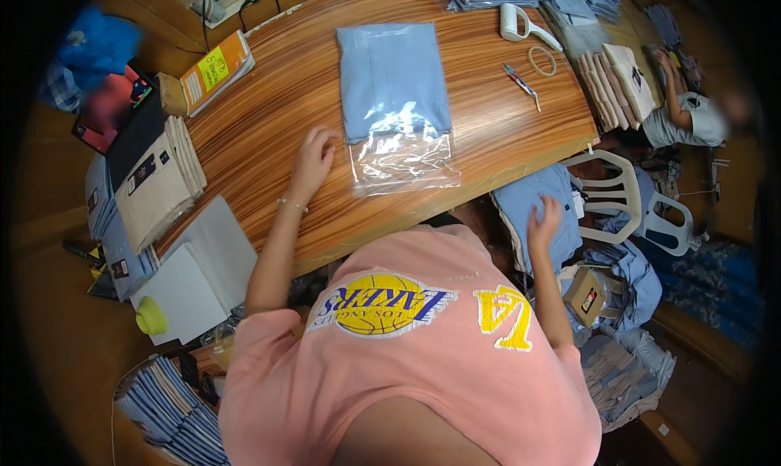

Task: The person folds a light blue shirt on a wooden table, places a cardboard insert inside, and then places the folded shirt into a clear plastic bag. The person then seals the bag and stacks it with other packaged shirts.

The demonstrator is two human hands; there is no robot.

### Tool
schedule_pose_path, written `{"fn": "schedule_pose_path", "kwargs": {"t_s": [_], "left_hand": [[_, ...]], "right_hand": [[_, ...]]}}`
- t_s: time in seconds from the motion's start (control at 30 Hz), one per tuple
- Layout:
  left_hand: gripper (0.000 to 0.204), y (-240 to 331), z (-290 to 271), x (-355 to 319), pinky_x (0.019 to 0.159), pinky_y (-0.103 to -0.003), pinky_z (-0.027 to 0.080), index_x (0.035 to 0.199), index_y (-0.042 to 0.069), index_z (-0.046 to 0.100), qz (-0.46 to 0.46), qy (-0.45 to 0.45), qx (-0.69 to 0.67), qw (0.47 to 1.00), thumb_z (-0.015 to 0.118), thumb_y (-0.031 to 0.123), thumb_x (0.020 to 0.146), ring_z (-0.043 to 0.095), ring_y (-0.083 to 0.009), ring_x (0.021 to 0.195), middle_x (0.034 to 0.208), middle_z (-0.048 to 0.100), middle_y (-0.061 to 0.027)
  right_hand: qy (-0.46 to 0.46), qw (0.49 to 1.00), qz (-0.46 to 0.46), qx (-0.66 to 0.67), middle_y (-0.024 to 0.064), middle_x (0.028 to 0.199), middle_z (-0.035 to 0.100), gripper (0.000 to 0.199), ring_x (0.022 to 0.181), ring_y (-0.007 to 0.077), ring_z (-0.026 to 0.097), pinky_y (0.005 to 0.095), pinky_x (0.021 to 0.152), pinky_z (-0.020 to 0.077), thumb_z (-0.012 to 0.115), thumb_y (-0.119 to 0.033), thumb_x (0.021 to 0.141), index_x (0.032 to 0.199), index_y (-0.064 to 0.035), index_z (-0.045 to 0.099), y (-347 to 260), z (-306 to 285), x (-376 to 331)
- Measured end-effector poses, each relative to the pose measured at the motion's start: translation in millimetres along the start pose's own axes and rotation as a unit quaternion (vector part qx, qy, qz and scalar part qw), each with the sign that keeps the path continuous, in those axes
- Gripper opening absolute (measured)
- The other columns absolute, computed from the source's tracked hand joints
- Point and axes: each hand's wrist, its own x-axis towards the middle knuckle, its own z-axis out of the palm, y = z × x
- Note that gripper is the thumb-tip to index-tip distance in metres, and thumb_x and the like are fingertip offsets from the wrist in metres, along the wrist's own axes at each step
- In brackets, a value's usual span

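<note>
A folded light-blue garment (392, 79) lies flat on the wooden table inside a clear plastic bag (403, 171). The bag's see-through end points toward me. Just left of it, my left hand (317, 155) is at the tabletop with loosely bent fingers and nothing in them. Off the table's near right edge, my right hand (545, 224) is over a pile of folded blue garments (529, 201), fingers apart. Whether its fingertips touch the cloth, I cannot tell.
A white-handled roller (514, 22), tape ring (541, 61) and small cutters (519, 83) lie at the far right. Beige garments (163, 181) and white sheets (187, 291) are at the left. A white plastic chair (622, 193) stands at the right; beyond it another person (691, 116) works.
</note>
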Motion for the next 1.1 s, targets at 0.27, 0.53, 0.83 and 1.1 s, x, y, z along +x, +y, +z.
{"fn": "schedule_pose_path", "kwargs": {"t_s": [0.27,0.53,0.83,1.1], "left_hand": [[0.021,-10.3,-6.7,15.7,0.097,-0.04,0.043,0.096,0.005,0.061,0.244,-0.076,0.179,0.95,0.065,0.006,0.075,0.049,-0.0289,0.117,0.12,0.055,-0.0103],[0.021,-10.9,-6.8,20.4,0.09,-0.037,0.047,0.093,0.002,0.057,0.262,-0.13,0.181,0.939,0.065,0.006,0.075,0.053,-0.0288,0.113,0.121,0.055,-0.0113],[0.023,14.8,-4.7,18.7,0.077,-0.034,0.05,0.097,0.01,0.059,0.225,-0.175,0.223,0.932,0.065,0.024,0.079,0.058,-0.0248,0.096,0.108,0.056,-0.0074],[0.014,23.0,9.1,-14.4,0.075,-0.034,0.051,0.091,0.011,0.06,0.22,-0.145,0.221,0.939,0.063,0.02,0.08,0.059,-0.0243,0.092,0.106,0.057,-0.0077]], "right_hand": [[-0.135,0.849,-0.501,0.1,0.014,0.12,0.053,0.026,0.116,0.0306,0.047,0.0452,0.096,0.0395,0.059,-0.009,0.075,0.101,-0.0082,0.054,-122.9,84.7,145.2],[-0.174,0.818,-0.545,0.066,0.0095,0.123,0.053,0.022,0.121,0.0223,0.046,0.0438,0.103,0.0336,0.05,-0.016,0.082,0.102,-0.0064,0.052,-117.7,103.8,154.4],[-0.225,0.784,-0.574,0.074,0.0131,0.122,0.053,0.016,0.12,0.0281,0.046,0.0442,0.105,0.0331,0.051,-0.014,0.08,0.096,-0.0114,0.053,-114.4,90.8,154.6],[-0.262,0.803,-0.534,0.037,0.0184,0.123,0.048,0.015,0.12,0.0324,0.046,0.0443,0.105,0.0334,0.057,-0.018,0.08,0.092,-0.0099,0.054,-133.2,71.1,132.9]]}}
